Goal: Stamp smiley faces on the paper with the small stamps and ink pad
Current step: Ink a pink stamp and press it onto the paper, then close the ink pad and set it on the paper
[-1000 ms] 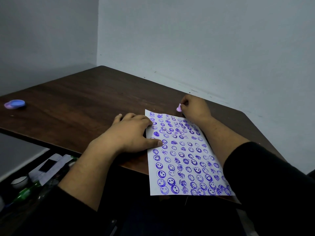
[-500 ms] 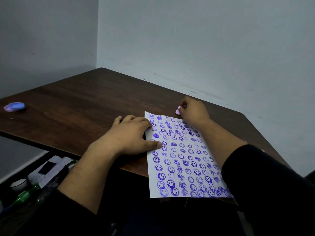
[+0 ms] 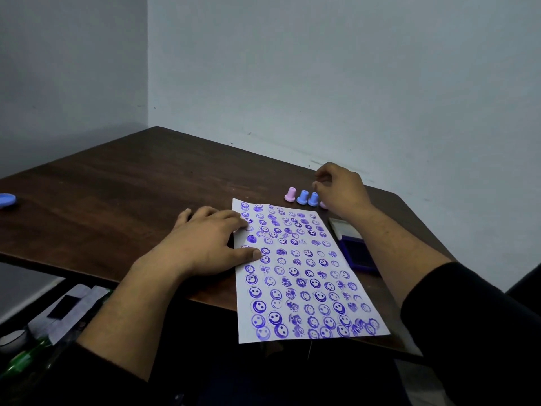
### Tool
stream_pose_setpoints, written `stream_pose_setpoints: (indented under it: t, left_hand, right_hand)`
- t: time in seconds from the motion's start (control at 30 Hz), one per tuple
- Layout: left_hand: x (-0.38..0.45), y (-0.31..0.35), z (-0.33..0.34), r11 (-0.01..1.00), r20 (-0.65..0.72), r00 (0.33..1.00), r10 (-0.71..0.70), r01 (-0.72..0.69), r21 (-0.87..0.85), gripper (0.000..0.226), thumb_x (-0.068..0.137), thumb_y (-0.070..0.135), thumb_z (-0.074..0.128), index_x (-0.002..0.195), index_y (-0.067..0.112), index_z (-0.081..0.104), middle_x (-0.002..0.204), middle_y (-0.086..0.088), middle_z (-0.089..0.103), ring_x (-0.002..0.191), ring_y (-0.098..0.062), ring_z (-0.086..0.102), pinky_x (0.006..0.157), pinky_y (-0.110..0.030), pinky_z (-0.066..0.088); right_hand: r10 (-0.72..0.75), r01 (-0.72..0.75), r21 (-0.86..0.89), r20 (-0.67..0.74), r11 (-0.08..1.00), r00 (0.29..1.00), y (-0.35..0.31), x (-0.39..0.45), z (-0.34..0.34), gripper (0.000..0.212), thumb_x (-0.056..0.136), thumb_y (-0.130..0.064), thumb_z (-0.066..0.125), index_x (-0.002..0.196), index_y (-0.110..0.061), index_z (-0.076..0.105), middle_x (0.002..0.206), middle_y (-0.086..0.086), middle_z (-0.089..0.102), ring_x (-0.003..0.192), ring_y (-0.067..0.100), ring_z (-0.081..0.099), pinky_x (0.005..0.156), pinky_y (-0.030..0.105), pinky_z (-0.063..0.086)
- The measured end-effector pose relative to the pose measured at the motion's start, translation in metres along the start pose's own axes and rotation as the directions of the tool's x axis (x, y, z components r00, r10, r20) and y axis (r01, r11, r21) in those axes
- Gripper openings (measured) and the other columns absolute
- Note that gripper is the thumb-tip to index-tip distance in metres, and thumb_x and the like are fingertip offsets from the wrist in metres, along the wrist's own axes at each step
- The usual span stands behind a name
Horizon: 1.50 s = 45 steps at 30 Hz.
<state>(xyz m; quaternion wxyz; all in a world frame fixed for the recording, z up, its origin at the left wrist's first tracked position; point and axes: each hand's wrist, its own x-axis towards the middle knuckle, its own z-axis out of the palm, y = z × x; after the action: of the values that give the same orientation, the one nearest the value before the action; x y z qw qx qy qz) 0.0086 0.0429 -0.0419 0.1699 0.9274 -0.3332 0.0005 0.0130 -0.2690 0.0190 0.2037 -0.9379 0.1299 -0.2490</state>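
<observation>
A white paper (image 3: 307,276) covered in purple smiley prints lies on the dark wooden table (image 3: 117,206) and overhangs its front edge. My left hand (image 3: 205,247) rests flat on the paper's left edge, fingers spread. Beyond the paper's far edge stand a pink stamp (image 3: 290,194) and two blue stamps (image 3: 302,197) (image 3: 313,198) in a row. My right hand (image 3: 341,190) hovers over the row's right end, fingertips curled just above the second blue stamp; I cannot tell whether they touch it. Another pink stamp (image 3: 323,204) peeks out under that hand. The open ink pad (image 3: 355,254) lies right of the paper.
A blue and pink lid (image 3: 6,200) lies near the table's far left edge. Grey walls close off the back and right sides. Below the table at the left are papers (image 3: 70,309) and a green bottle (image 3: 26,358).
My right hand, which held a pink stamp at the paper's far corner, has lifted and shifted right. The stamp row and ink pad are now in view. My left hand stays put.
</observation>
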Motion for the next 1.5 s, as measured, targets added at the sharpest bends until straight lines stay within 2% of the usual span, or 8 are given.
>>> stream_pose_setpoints:
  t: [0.13,0.27,0.47,0.73,1.0,1.13,1.23,1.5]
  left_hand:
    - [0.000,0.000,0.001,1.000,0.005,1.000,0.002,-0.002,0.005,0.090,0.067,0.096,0.029,0.144,0.051,0.040,0.156,0.027,0.031,0.144,-0.012,0.020,0.119,-0.053,0.009]
    - [0.000,0.000,0.001,1.000,-0.005,1.000,-0.006,0.006,0.005,0.093,0.065,0.098,0.026,0.145,0.051,0.040,0.157,0.027,0.030,0.145,-0.012,0.020,0.119,-0.052,0.010]
    - [0.001,-0.001,0.001,1.000,-0.002,1.000,-0.009,0.009,0.024,0.094,0.064,0.099,0.025,0.144,0.053,0.039,0.157,0.025,0.030,0.145,-0.014,0.021,0.118,-0.051,0.013]
    - [0.002,-0.002,0.001,1.000,-0.017,1.000,0.001,0.000,0.025,0.096,0.061,0.102,0.022,0.142,0.054,0.041,0.156,0.026,0.033,0.143,-0.014,0.025,0.117,-0.052,0.017]
    - [0.000,0.001,-0.003,1.000,-0.008,1.000,0.013,-0.013,0.013,0.098,0.061,0.101,0.021,0.143,0.052,0.042,0.156,0.024,0.033,0.143,-0.013,0.025,0.117,-0.051,0.017]
    - [-0.004,0.004,-0.009,0.999,-0.009,1.000,0.026,-0.026,-0.029,0.093,0.066,0.096,0.025,0.144,0.049,0.042,0.159,0.019,0.031,0.144,-0.018,0.028,0.117,-0.053,0.021]
    - [-0.005,0.008,-0.016,0.995,-0.041,0.998,0.057,-0.061,-0.081,0.084,0.074,0.087,0.038,0.144,0.042,0.047,0.158,0.014,0.036,0.142,-0.018,0.032,0.116,-0.044,0.027]
    - [0.045,0.027,-0.057,0.975,0.061,0.977,0.202,-0.207,0.081,0.069,0.085,0.068,0.059,0.144,0.033,0.051,0.152,0.012,0.043,0.138,-0.013,0.039,0.112,-0.035,0.033]
  right_hand:
    - [0.021,-0.020,-0.064,0.019,0.998,1.000,0.023,-0.010,-0.021,0.010,0.088,-0.030,0.068,0.092,-0.039,0.066,0.086,-0.023,0.069,0.091,0.009,0.072,0.087,0.033,0.057]
    - [0.031,-0.014,-0.155,0.103,0.988,0.994,0.053,-0.019,-0.035,0.015,0.091,-0.026,0.072,0.105,-0.029,0.076,0.106,-0.005,0.077,0.103,0.019,0.071,0.093,0.036,0.057]
    - [0.079,-0.016,-0.278,0.217,0.960,0.973,0.085,-0.022,-0.042,0.026,0.094,-0.015,0.073,0.118,-0.021,0.079,0.122,0.002,0.078,0.117,0.021,0.069,0.094,0.022,0.044]
    - [0.052,0.012,-0.294,0.209,0.956,0.977,0.092,-0.024,-0.039,0.027,0.092,-0.007,0.073,0.112,-0.024,0.080,0.107,0.001,0.079,0.102,0.022,0.073,0.089,0.028,0.053]
    - [-0.075,0.171,-0.432,0.230,0.886,0.970,0.076,-0.026,-0.044,0.031,0.102,-0.013,0.057,0.121,-0.023,0.078,0.127,0.005,0.075,0.118,0.030,0.067,0.100,0.043,0.054]
    - [-0.190,0.287,-0.478,0.240,0.830,0.952,0.068,-0.028,-0.056,0.034,0.103,-0.012,0.054,0.124,-0.023,0.078,0.117,0.008,0.070,0.115,0.031,0.061,0.096,0.042,0.051]
    - [-0.234,0.317,-0.484,0.226,0.816,0.946,0.063,-0.033,-0.068,0.032,0.103,-0.016,0.053,0.123,-0.024,0.078,0.113,0.007,0.067,0.110,0.029,0.062,0.087,0.036,0.049]
    - [-0.303,0.327,-0.347,0.123,0.879,0.945,0.063,-0.071,-0.098,0.023,0.096,-0.016,0.067,0.115,-0.021,0.080,0.101,-0.004,0.060,0.094,0.022,0.066,0.080,0.034,0.052]
